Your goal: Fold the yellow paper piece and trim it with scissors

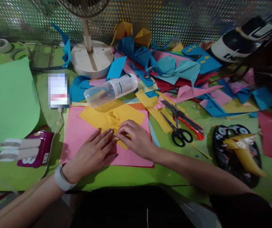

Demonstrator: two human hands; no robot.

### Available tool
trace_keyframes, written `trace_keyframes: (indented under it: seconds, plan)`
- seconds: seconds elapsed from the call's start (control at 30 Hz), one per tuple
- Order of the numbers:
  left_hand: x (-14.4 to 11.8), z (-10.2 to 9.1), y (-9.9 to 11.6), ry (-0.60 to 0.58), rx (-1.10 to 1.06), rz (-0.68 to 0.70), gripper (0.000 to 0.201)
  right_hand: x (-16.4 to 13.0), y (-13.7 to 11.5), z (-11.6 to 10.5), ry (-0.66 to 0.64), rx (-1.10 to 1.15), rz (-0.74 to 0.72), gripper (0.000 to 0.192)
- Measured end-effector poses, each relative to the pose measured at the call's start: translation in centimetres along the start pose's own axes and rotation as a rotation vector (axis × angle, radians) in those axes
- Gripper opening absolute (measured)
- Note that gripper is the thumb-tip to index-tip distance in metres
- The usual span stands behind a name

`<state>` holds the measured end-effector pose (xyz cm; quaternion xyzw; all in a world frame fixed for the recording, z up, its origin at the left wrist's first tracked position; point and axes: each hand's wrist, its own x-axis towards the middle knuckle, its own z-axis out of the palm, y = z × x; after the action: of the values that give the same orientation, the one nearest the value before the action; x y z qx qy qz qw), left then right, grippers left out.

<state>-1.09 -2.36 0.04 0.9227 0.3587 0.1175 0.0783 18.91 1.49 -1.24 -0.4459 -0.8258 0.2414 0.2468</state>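
My left hand (95,147) lies flat on a pink paper sheet (73,126), a pale band round its wrist. Its fingers are stretched out, with their tips on a small piece of yellow paper (123,144) that is partly hidden under both hands. Close beside those fingertips, my right hand (133,137) is closed in a pinch at the edge of that yellow paper. Just beyond the fingers lie several small yellow cut scraps (114,117) on a larger yellow sheet (131,112), which rests over the pink paper.
A clear plastic bottle (112,89) lies behind the papers. Black-handled scissors (178,136) and a red utility knife (188,122) are on the right. A fan (90,57), coloured paper heap (166,68), phone (58,90), purple charging block (42,145) and black tray (221,152) surround the workspace.
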Motion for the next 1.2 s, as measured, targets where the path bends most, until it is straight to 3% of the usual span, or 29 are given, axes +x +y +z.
trace_keyframes:
  seconds: [0.2, 0.37, 0.7, 0.8, 1.03, 1.2]
  plan:
    - [0.0, -0.2, 0.0, -0.035, 0.023, -0.014, 0.035, 0.2, 0.3, -0.4, -0.065, -0.015, -0.011, 0.020]
    - [-0.1, -0.4, -0.1, -0.045, 0.006, -0.021, 0.036, -0.2, 2.2, -1.5, -0.233, 0.088, -0.248, 0.016]
    - [-0.1, -0.3, -0.3, -0.045, -0.007, -0.005, 0.036, -0.1, 2.3, -0.8, -0.095, -0.059, -0.377, 0.020]
    - [0.0, -0.4, -0.2, -0.042, -0.001, -0.021, 0.035, -0.1, 2.1, -0.8, -0.103, -0.065, -0.336, 0.020]
    - [0.0, -0.6, -0.1, -0.045, 0.006, -0.023, 0.035, -0.4, 0.8, -0.8, -0.094, 0.015, -0.004, 0.015]
    - [-0.1, -0.5, -0.3, -0.052, 0.009, -0.009, 0.042, -0.4, 0.2, -0.7, -0.076, 0.018, 0.109, 0.016]
